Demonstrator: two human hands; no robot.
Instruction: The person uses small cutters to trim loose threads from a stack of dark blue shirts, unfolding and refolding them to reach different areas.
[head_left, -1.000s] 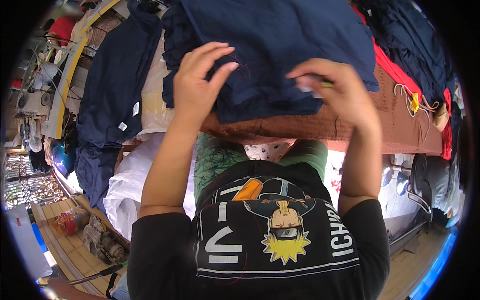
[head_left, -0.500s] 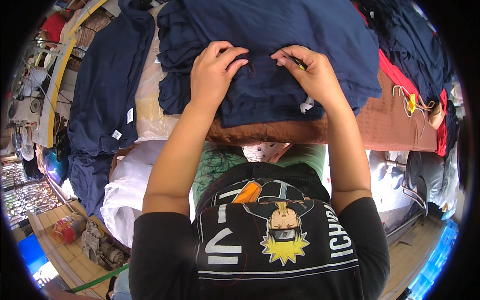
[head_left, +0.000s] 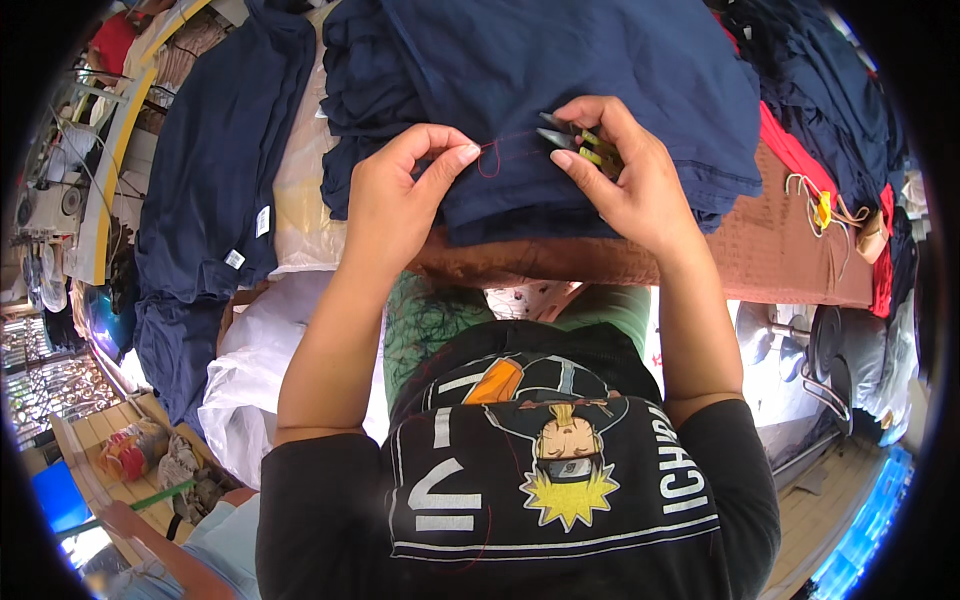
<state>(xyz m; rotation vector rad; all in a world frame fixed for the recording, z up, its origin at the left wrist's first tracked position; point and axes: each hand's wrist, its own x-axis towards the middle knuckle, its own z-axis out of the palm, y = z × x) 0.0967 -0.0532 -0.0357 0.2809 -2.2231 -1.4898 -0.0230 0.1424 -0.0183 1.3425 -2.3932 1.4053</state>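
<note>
Folded navy garments [head_left: 500, 60] lie in a stack in front of me. My left hand [head_left: 395, 200] is closed over the left part of the stack, thumb and forefinger pinching a red thread [head_left: 492, 168]. The thread loops out to the right of these fingertips, over the dark cloth. Thread snips [head_left: 558, 138] with dark blades and yellow-green handles are held in my right hand [head_left: 640, 175]. Their blades stand apart and point left, toward the thread. I cannot tell whether they touch it.
Brown cloth [head_left: 790, 235] covers the table beneath the stack. More navy garments [head_left: 220, 150] hang at the left, beside a white plastic bag [head_left: 255, 370]. At right are dark clothes [head_left: 820, 90], a red strip and cords [head_left: 830, 210]. Another person's arm [head_left: 165, 545] shows at lower left.
My left hand has moved down and left, drawing the thread with it. My right hand has turned, so the snips' blades now show spread. Another person's arm has come in at lower left.
</note>
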